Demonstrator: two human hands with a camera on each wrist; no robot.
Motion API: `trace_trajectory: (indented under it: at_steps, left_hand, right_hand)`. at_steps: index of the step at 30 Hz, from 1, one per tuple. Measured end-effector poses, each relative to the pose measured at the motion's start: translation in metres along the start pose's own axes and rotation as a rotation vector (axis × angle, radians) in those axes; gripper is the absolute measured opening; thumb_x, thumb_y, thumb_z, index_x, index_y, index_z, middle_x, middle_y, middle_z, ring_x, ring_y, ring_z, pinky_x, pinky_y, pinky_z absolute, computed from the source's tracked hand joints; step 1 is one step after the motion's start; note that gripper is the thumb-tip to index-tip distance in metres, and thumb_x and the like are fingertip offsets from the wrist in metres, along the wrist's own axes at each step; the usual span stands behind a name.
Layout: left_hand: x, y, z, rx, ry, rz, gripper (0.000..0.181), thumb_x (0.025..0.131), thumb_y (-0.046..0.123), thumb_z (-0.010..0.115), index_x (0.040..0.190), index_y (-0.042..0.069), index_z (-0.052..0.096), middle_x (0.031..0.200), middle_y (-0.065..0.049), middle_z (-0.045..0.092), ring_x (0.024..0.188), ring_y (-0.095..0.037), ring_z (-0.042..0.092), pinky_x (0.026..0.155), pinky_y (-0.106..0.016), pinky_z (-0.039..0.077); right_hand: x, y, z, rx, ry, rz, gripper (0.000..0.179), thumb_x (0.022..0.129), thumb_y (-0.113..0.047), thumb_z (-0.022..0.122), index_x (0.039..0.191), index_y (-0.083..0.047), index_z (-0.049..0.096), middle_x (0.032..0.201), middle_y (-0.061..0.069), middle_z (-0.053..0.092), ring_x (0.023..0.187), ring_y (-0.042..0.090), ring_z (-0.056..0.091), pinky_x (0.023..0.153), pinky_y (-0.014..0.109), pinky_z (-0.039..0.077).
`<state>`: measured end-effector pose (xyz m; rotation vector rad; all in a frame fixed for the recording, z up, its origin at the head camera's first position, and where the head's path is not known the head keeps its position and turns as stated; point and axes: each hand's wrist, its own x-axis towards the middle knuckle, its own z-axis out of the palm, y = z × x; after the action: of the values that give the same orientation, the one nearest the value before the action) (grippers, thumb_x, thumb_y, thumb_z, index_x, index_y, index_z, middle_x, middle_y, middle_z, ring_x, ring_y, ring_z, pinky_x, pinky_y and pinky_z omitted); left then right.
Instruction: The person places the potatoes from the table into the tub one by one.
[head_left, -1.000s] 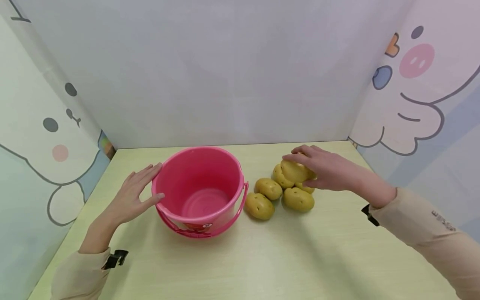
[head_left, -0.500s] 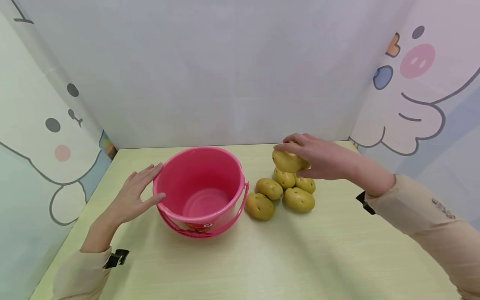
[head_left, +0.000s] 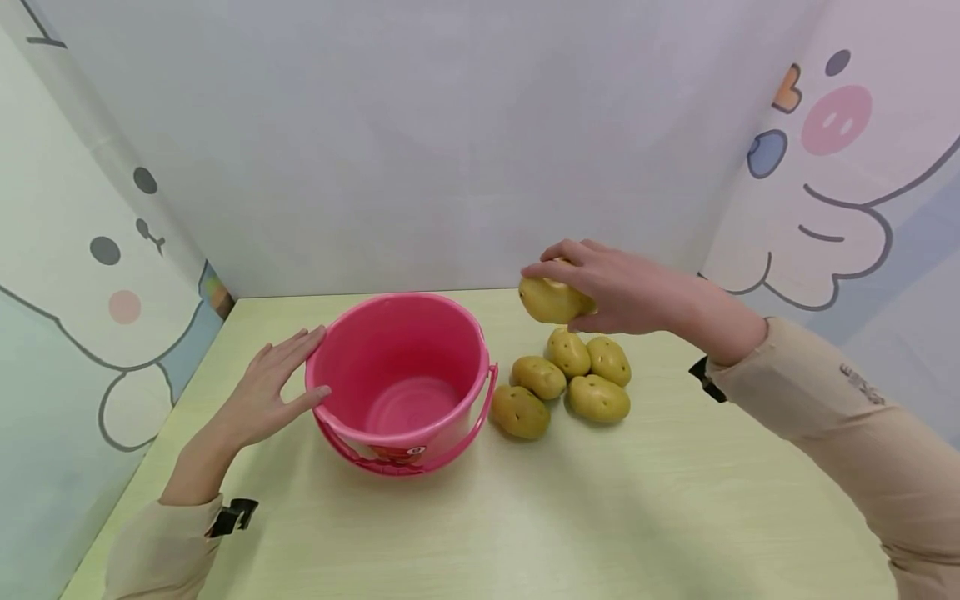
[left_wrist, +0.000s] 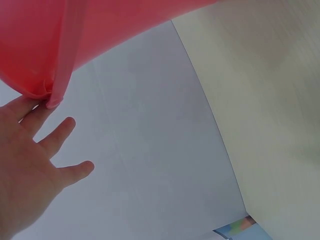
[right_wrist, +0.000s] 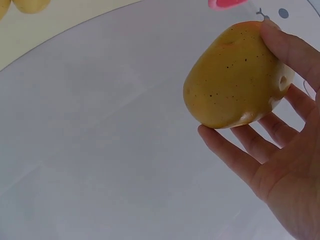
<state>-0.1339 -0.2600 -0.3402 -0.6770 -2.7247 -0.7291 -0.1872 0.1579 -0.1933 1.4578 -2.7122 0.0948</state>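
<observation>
A potato (head_left: pixel 553 301) is held in my right hand (head_left: pixel 626 292), raised above the others and to the right of the bucket. In the right wrist view the thumb and fingers grip this potato (right_wrist: pixel 232 77) from opposite sides. My left hand (head_left: pixel 262 396) rests with extended fingers on the left rim of the pink bucket (head_left: pixel 390 437). The left wrist view shows fingertips of the left hand (left_wrist: pixel 30 165) touching the bucket near its handle joint. The bucket's visible inside holds nothing.
Several potatoes (head_left: pixel 598 399) lie in a cluster on the pale table (head_left: pixel 525 525), just right of the bucket. The bucket's pink handle (head_left: pixel 450 458) hangs down at its front. A grey wall (head_left: pixel 465 150) stands behind, and cartoon-printed panels (head_left: pixel 832 200) flank both sides.
My right hand has lifted the potato off the cluster and carried it up and left toward the bucket. The left hand and bucket have stayed in place.
</observation>
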Motion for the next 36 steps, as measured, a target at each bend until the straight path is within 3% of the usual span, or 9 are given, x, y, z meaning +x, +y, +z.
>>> trace_trajectory:
  at_steps: [9,21,36]
  left_hand:
    - [0.001,0.001,0.001,0.000,0.001,0.001,0.071,0.079,0.032,0.061,0.138,0.009,0.028,0.135,-0.018,0.032,0.124,-0.036,0.023,0.097,-0.060,0.008]
    - [0.000,0.001,0.002,0.007,0.009,0.005,0.071,0.079,0.032,0.062,0.138,0.009,0.029,0.134,-0.018,0.033,0.123,-0.037,0.024,0.096,-0.060,0.008]
    - [0.000,0.001,0.002,0.000,0.013,0.001,0.072,0.079,0.033,0.061,0.138,0.009,0.029,0.135,-0.017,0.034,0.124,-0.035,0.023,0.096,-0.060,0.009]
  right_hand:
    - [0.019,-0.006,-0.012,0.004,0.002,-0.023,0.065,0.071,-0.013,0.074,0.128,-0.013,0.042,0.120,0.009,0.043,0.102,0.026,0.043,0.079,0.038,0.043]
    - [0.051,-0.021,-0.017,0.019,-0.062,-0.033,0.066,0.072,-0.017,0.073,0.130,-0.017,0.041,0.122,0.004,0.041,0.107,0.020,0.039,0.083,0.033,0.041]
    - [0.095,-0.046,-0.012,0.068,-0.121,-0.062,0.066,0.072,-0.021,0.072,0.130,-0.018,0.042,0.120,0.001,0.041,0.107,0.014,0.037,0.077,0.024,0.042]
